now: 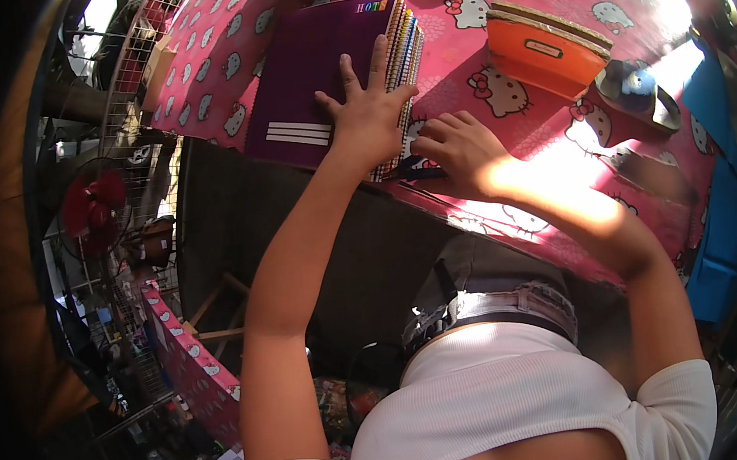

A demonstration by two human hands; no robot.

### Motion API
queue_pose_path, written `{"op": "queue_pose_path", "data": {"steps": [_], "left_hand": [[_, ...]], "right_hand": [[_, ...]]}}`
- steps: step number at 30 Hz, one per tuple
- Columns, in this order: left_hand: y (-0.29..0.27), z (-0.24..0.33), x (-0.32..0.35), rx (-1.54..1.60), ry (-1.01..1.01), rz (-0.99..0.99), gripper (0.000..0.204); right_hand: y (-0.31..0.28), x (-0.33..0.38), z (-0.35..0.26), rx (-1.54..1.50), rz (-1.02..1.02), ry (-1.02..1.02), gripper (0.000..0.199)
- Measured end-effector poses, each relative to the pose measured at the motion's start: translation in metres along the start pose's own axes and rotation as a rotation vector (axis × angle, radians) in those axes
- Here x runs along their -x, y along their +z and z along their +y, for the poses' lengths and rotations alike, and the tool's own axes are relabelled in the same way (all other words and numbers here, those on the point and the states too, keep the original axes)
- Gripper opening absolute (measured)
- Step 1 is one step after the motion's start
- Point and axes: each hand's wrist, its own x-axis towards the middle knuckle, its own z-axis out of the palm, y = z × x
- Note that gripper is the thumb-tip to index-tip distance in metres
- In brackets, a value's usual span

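A stack of notebooks with a purple cover on top [311,77] lies on a pink cartoon-cat tablecloth [496,87]; the stack's coloured page edges [405,43] show along its right side. My left hand [367,107] presses flat on the top cover near the right edge, fingers spread. My right hand [458,152] is curled against the stack's near right corner, pinching a small dark object [412,172] there; what that object is I cannot tell.
An orange box [541,53] stands at the back right, with a blue-and-white cap-like thing [637,88] beside it. A red fan [90,206] sits low at the left. A wire rack [134,58] borders the table's left end. Blue cloth [723,225] hangs at the right.
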Motion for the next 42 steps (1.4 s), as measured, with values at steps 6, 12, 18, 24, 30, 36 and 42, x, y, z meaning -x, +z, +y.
{"op": "queue_pose_path", "data": {"steps": [6, 12, 18, 24, 30, 36, 42], "left_hand": [[-0.001, 0.001, -0.001, -0.008, 0.015, 0.018, 0.058], [0.005, 0.000, 0.002, -0.037, 0.011, 0.073, 0.064], [0.004, 0.003, -0.001, -0.090, -0.012, 0.057, 0.069], [0.002, 0.004, -0.002, -0.073, -0.007, 0.033, 0.066], [0.003, 0.001, 0.000, -0.069, -0.010, 0.031, 0.065], [0.000, 0.004, 0.000, -0.079, -0.006, 0.010, 0.066], [-0.002, 0.005, -0.001, -0.085, 0.000, 0.018, 0.065]], "right_hand": [[0.020, 0.008, 0.020, 0.184, 0.188, -0.161, 0.042], [0.004, -0.017, 0.024, -0.467, -0.399, 0.353, 0.041], [0.003, -0.010, 0.020, -0.343, -0.362, 0.370, 0.055], [0.015, 0.008, 0.031, 0.135, 0.192, -0.215, 0.050], [-0.003, -0.018, 0.024, -0.371, -0.421, 0.346, 0.038], [-0.005, -0.008, 0.013, -0.184, -0.381, 0.339, 0.040], [0.019, 0.011, 0.026, 0.276, 0.145, -0.175, 0.043]]}}
